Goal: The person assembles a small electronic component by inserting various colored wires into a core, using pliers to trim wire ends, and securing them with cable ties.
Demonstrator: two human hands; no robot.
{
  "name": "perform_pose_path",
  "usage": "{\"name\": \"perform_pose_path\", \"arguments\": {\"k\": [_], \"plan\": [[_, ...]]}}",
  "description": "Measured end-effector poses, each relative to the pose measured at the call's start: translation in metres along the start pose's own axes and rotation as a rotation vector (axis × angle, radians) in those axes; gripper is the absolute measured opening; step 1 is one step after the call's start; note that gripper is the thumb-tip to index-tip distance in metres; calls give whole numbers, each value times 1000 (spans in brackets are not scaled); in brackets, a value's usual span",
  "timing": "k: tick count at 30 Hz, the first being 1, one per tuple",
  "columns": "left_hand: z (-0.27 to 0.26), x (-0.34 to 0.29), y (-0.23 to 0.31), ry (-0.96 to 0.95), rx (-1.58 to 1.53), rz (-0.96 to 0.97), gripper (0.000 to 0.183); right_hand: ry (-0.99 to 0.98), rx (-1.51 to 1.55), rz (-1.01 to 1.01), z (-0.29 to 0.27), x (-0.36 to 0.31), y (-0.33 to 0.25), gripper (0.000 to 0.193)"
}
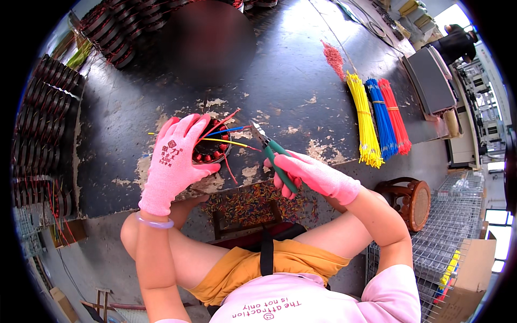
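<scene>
My left hand (179, 153), in a pink glove, grips a ring-shaped motor stator (215, 151) with red windings on the near part of the dark table. From the stator a red wire (225, 120), a blue wire (230, 130) and a yellow wire (229, 142) stick out to the right. Another red lead (231, 171) hangs toward the table edge. Also gloved in pink, my right hand (318, 175) is closed around green-handled cutting pliers (267, 142). Their jaws point up and left, close to the wire ends. Whether the jaws touch a wire is unclear.
Yellow (363, 121), blue (382, 118) and red wire bundles (395, 118) lie at the table's right. Beyond them is a pile of red scraps (333, 58). Stators (43, 126) are stacked at left and far left. A wooden stool (416, 204) and wire-mesh cages (444, 220) stand right.
</scene>
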State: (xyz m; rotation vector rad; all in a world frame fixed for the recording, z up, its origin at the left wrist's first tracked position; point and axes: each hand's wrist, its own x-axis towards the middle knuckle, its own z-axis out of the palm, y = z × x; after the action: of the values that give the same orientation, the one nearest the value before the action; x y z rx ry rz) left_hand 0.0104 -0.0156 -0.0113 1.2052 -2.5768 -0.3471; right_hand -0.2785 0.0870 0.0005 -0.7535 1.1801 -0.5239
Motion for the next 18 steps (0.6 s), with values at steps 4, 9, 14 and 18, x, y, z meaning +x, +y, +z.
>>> {"name": "perform_pose_path", "arguments": {"k": [4, 9, 14, 18], "plan": [[-1, 0, 3, 15, 6, -6, 94, 31, -26, -19, -1, 3, -2, 44], [1, -3, 17, -6, 94, -158, 100, 4, 106, 24, -8, -6, -2, 61], [8, -7, 11, 72, 54, -111, 100, -126, 50, 76, -20, -8, 7, 72], [6, -3, 11, 38, 33, -93, 97, -125, -11, 88, -10, -5, 6, 70]]}}
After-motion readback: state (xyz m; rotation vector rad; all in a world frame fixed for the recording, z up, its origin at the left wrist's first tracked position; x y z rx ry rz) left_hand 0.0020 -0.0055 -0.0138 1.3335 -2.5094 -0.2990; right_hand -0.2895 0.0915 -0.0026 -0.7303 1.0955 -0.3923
